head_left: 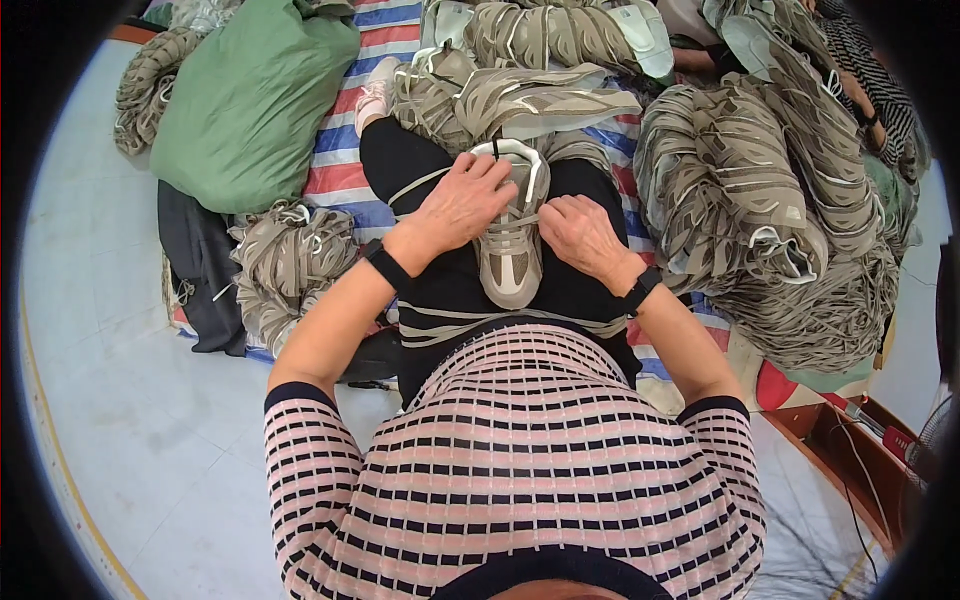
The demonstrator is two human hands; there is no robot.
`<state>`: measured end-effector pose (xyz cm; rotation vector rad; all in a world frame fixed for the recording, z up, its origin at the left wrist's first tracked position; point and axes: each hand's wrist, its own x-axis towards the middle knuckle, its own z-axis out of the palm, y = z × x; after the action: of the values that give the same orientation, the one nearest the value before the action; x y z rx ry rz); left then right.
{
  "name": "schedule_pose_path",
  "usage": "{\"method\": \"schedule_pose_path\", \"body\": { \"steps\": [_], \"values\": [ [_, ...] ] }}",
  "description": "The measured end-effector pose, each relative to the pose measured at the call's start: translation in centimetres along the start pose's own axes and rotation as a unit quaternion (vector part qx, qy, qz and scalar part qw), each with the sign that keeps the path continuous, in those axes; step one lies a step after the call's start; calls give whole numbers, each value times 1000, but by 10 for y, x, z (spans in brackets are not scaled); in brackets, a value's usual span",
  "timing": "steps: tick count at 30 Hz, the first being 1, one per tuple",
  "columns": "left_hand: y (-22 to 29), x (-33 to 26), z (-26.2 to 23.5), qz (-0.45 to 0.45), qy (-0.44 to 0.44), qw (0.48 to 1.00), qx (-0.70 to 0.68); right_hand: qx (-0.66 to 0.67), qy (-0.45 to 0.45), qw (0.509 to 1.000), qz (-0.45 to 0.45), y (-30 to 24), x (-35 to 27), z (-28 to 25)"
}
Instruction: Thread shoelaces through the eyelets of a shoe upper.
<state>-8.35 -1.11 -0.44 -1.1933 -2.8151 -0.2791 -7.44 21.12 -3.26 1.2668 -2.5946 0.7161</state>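
Here both hands, left hand (462,205) and right hand (580,232), fingers pinching laces, hold a beige shoe (510,250) (on the lap).

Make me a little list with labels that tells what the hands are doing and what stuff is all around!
Place: a person sits on a striped mat on a pale floor
Left hand: lies on the side of a beige shoe on the lap
Right hand: fingers at the shoe's laces
Wrists: a dark band on each
Clothes: pink and dark striped top, dark trousers
Around: heaps of beige shoe uppers, a green sack, a dark cloth
Far right: another person's striped sleeve
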Motion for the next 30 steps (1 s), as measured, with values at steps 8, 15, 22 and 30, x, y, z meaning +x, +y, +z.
{"method": "schedule_pose_path", "body": {
  "steps": [8,15,22,30],
  "values": [
    [-58,-8,-31,49,-34,998,9,14,-24,999,-16,-1,-4,2],
    [-39,-20,-24,-108,-31,958,-265,46,16,999,-5,-3,14,-14],
    [-35,-23,-28,-130,-109,958,-229,26,-29,998,-51,-10,40,-21],
    [-62,-43,-44,-301,-152,897,-286,137,-36,989,32,-33,37,-11]
  ]
}}
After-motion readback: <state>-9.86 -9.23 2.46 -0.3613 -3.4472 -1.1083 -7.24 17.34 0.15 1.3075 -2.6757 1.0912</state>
